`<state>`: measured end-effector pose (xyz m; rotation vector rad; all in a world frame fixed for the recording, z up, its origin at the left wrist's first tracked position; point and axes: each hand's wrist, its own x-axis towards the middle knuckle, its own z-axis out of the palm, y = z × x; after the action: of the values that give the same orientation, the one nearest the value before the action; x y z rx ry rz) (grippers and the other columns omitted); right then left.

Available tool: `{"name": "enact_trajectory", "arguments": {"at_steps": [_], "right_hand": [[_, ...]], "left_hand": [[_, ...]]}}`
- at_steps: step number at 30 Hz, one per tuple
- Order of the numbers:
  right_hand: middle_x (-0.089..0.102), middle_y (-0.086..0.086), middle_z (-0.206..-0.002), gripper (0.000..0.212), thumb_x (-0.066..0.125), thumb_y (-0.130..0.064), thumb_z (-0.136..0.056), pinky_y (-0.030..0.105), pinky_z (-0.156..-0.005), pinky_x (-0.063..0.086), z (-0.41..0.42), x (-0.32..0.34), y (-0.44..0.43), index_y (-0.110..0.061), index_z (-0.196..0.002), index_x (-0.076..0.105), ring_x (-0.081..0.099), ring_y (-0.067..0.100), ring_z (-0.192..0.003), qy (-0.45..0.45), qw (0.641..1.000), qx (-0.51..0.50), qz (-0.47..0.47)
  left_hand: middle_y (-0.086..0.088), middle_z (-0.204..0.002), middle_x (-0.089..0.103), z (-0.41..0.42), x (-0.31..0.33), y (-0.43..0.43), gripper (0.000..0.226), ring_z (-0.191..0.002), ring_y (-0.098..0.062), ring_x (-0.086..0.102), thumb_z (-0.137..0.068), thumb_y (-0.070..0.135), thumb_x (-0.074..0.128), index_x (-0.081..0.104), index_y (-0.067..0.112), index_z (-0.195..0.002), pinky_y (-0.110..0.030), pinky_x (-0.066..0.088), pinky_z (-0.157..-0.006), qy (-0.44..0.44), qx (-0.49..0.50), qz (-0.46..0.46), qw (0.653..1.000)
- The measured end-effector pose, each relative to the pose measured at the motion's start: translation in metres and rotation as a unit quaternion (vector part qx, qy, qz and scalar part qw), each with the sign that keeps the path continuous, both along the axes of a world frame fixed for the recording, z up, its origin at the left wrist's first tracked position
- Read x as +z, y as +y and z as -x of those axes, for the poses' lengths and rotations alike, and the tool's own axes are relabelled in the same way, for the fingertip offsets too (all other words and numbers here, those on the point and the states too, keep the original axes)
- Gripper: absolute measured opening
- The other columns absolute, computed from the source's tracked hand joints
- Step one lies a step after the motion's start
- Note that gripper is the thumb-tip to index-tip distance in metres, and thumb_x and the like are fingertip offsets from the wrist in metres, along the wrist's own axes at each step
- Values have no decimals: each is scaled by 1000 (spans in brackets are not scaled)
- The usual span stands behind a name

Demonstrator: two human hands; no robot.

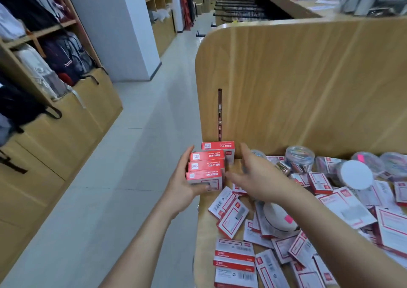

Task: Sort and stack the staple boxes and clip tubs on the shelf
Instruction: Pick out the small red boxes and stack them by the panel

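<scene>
Nearest to the camera, many loose staple boxes (pixel 234 259) lie in disorder on the shelf (pixel 203 232), below and to the right of the hands. The sorting is, I judge, only at its beginning. One neat stack of three red boxes (pixel 207 168) is between the hands, and one more red box (pixel 218 146) stands just behind it, in the corner against the wooden panel (pixel 286 78). Everything else waits. The clip tubs (pixel 299 157) are beyond the right hand (pixel 255 177), mixed with boxes, and one tub with a white lid (pixel 354 174) lies on its side. None of them is stacked.

The left hand (pixel 182 184) grasps the stack from its left side, with the thumb on the upper edge and the fingers curled around the lowest box. The right hand is released, its fingers straight and spread, close to the right side of the stack. It is blurred, so I cannot tell if it touches the boxes.
</scene>
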<state>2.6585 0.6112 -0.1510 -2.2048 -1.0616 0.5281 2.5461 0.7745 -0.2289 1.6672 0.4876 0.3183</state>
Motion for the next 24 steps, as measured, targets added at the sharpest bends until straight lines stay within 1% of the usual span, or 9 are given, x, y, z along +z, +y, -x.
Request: {"name": "enact_trajectory", "arguments": {"at_steps": [2, 4, 6, 8, 11, 15, 19, 21, 24], "right_hand": [[63, -10, -96, 39, 63, -32, -88, 16, -64, 44, -4, -2, 17, -20, -116, 38, 61, 8, -83, 61, 998, -15, -3], [64, -2, -103, 41, 63, -28, -87, 24, -69, 50, -8, -4, 28, -15, -117, 37, 63, 14, -88, 85, 996, -24, 9], [64, 2, -106, 43, 65, -27, -84, 35, -80, 53, -12, -5, 33, -14, -117, 40, 64, 17, -92, 105, 994, -32, 14], [63, 0, -108, 50, 71, -30, -80, 37, -84, 52, -12, -3, 34, -16, -118, 41, 63, 16, -95, 104, 994, -25, 27], [63, 3, -111, 74, 77, -32, -75, 33, -79, 50, -9, -6, 34, -12, -129, 31, 63, 21, -100, 27, 996, 10, 87], [63, 13, -114, 93, 72, -29, -80, 38, -80, 52, -4, -15, 36, -5, -144, 9, 63, 28, -99, -57, 990, 8, 128], [57, 16, -124, 100, 67, -22, -86, 38, -85, 51, -3, -13, 36, -5, -149, -9, 60, 29, -108, -82, 984, 3, 160], [55, 16, -127, 100, 66, -20, -87, 38, -89, 50, -1, -10, 35, -5, -149, -11, 58, 29, -111, -89, 982, 1, 166], [55, 16, -127, 100, 65, -21, -87, 37, -87, 49, -2, -9, 33, -6, -150, -12, 58, 29, -111, -116, 977, 14, 179]], "left_hand": [[14, -129, 53, -4, 0, 0, 113, -110, -9, 61, -63, -3, 83, 21, 36, -148, -40, 53, -93, 11, 1, 12, 1000], [13, -126, 55, -9, 1, -2, 115, -112, -14, 61, -60, -4, 81, 19, 33, -149, -42, 53, -92, 15, -2, 34, 999], [6, -119, 63, -15, 3, -4, 105, -109, -19, 63, -62, -12, 77, 30, 35, -144, -43, 55, -87, 4, -20, 49, 999], [-1, -112, 67, -20, 6, -7, 96, -105, -24, 65, -60, -14, 72, 44, 43, -131, -47, 57, -82, -9, -37, 45, 998], [3, -107, 69, -24, 6, -7, 92, -101, -18, 66, -60, -16, 72, 48, 49, -121, -41, 58, -77, -6, -37, 48, 998], [-2, -113, 67, -23, 5, -7, 96, -107, -22, 64, -59, -10, 74, 42, 47, -130, -45, 56, -85, 1, -39, 57, 998], [-2, -116, 66, -24, 6, -14, 99, -108, -21, 64, -55, -4, 76, 39, 43, -134, -47, 54, -89, -4, -22, 53, 998], [0, -116, 66, -24, 4, -17, 95, -108, -19, 64, -56, -1, 77, 40, 47, -129, -46, 54, -90, -8, -16, 43, 999], [2, -118, 65, -23, 0, -18, 102, -110, -19, 63, -58, 5, 81, 33, 42, -140, -49, 52, -93, -2, -14, 31, 999]]}}
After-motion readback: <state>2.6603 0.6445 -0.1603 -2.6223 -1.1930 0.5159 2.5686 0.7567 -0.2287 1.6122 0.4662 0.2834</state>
